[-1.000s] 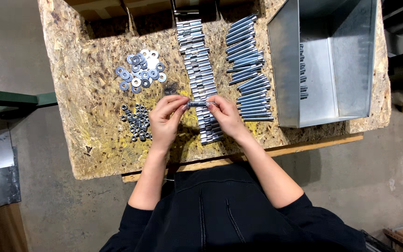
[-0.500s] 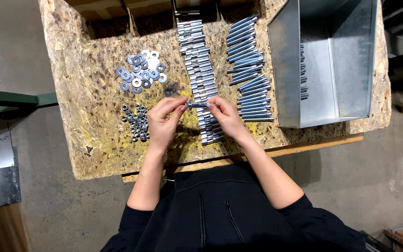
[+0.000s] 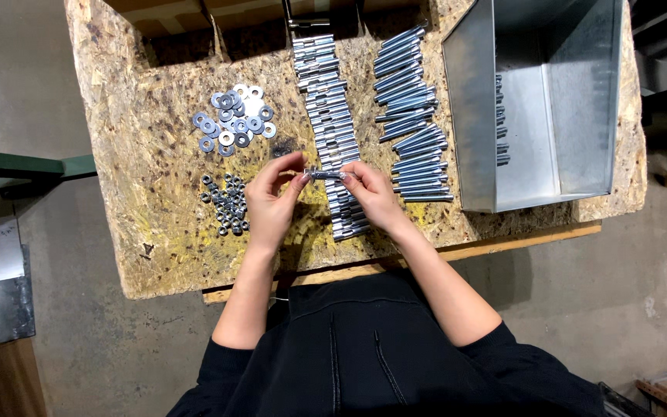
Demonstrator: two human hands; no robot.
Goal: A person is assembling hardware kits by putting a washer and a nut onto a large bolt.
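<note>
Both hands meet over the middle of the desk point(image 3: 156, 255), near its front edge. The left hand point(image 3: 270, 205) and right hand point(image 3: 374, 197) each pinch an end of one bolt point(image 3: 324, 175), fingers closed on it, held just above the middle row of sleeved bolts point(image 3: 332, 116). The bolt lies level, its long axis running left to right, parallel to the front edge; which end carries the head I cannot tell. Risk, as I judge it: a loosened pinch drops it into that row, scattering neighbours toward the nuts point(image 3: 227, 205) or washers point(image 3: 233, 117).
</note>
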